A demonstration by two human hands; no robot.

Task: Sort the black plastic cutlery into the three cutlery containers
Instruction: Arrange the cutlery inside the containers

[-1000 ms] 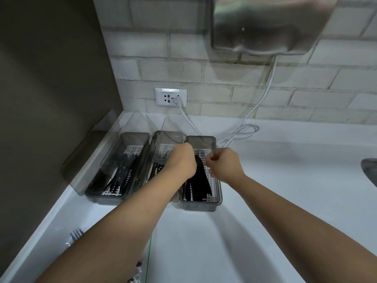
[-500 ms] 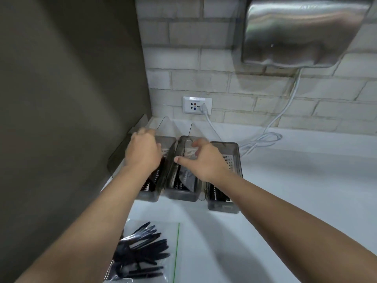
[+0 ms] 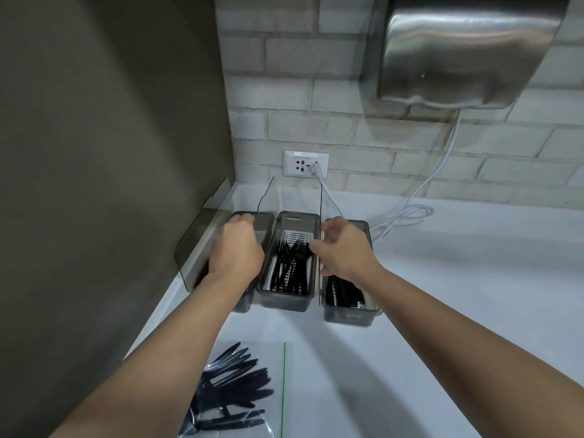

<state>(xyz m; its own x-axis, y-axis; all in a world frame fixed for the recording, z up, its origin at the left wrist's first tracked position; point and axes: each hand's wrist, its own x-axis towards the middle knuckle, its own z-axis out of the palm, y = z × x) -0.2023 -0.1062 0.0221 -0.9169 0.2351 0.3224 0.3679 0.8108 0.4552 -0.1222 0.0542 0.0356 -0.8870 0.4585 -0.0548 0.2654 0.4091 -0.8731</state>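
Gripping, perhaps, left container (image 3: 249,222): left hand (image 3: 235,248)

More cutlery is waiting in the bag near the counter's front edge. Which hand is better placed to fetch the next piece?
Probably the left hand: the plastic bag of black cutlery lies on its side of the counter, right beside the left forearm. The right hand hovers over the right container.

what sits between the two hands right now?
Head view: the middle grey plastic container holding black plastic forks, between left hand and right hand.
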